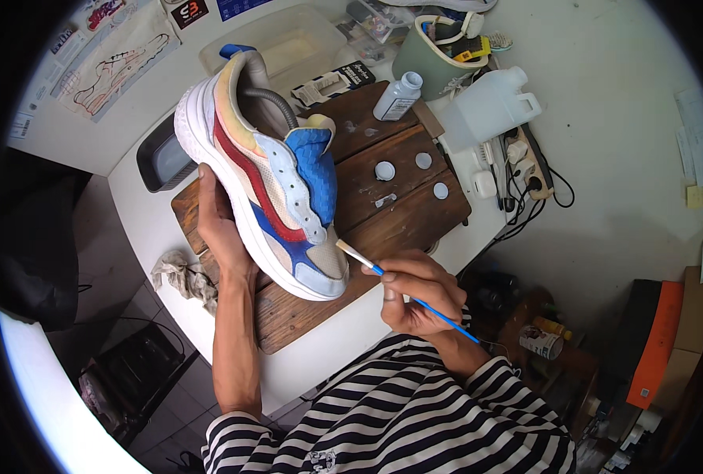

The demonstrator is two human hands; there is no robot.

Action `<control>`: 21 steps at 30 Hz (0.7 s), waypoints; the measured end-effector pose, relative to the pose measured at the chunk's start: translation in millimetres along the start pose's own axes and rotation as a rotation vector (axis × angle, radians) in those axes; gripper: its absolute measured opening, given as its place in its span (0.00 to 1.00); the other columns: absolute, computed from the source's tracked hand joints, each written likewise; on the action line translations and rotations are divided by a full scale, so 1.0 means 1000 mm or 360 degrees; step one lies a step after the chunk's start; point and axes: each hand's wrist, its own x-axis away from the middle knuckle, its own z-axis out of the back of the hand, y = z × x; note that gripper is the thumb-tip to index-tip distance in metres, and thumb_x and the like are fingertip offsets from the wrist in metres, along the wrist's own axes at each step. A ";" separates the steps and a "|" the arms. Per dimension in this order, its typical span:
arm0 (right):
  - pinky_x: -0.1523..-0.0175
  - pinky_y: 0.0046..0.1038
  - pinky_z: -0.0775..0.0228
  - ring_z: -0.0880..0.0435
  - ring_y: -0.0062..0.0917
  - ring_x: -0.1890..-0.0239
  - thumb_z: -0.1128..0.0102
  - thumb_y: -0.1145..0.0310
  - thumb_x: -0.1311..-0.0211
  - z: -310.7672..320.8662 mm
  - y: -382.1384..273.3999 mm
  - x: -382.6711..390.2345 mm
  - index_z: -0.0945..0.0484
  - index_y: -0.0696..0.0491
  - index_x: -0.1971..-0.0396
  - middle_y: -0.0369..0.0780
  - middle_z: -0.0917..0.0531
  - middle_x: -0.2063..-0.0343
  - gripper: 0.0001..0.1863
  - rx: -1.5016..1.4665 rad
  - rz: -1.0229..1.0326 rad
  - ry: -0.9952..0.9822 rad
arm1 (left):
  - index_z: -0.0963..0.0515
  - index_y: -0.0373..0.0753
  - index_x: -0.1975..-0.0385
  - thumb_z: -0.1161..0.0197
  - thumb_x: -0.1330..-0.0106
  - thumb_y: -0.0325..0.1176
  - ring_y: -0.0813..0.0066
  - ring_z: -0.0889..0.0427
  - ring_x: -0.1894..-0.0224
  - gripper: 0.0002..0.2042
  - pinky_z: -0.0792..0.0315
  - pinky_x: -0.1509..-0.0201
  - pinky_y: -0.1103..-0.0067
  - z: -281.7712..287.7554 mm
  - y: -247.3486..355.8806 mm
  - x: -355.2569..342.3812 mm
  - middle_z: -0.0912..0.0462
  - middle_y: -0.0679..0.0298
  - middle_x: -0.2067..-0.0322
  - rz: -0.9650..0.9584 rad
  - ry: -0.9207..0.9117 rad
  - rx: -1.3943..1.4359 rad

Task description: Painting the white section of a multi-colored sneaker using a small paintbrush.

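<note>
A multicoloured sneaker (260, 189) with a white sole, red stripe and blue tongue is held tilted in my left hand (229, 245), whose fingers grip it along the sole. My right hand (418, 296) pinches a thin blue-handled paintbrush (454, 324); its pale flat bristles are close to the toe, and I cannot tell if they touch it. A grey flexible tube (271, 99) shows inside the shoe. Below is a dark wooden board (391, 221) with small round lids (384, 171) and an open white bottle (399, 96) on it.
A crumpled rag (181, 280) and dark tray (152, 174) sit left on the white table (320, 379). A translucent jug (478, 110), green bucket (414, 59), power strip (534, 178) with cables and clear containers (280, 43) line the back and right. Boxes (655, 344) stand lower right.
</note>
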 end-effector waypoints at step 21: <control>0.52 0.27 0.18 0.11 0.27 0.62 0.41 0.82 0.28 0.008 0.071 0.017 0.24 0.64 0.53 0.46 0.13 0.65 0.08 -0.0286 -0.0551 0.0530 | 0.28 0.31 0.35 0.57 0.17 0.41 0.68 0.17 0.43 0.23 0.24 0.34 0.72 0.007 0.008 -0.002 0.17 0.54 0.42 -0.0035 -0.0045 0.0016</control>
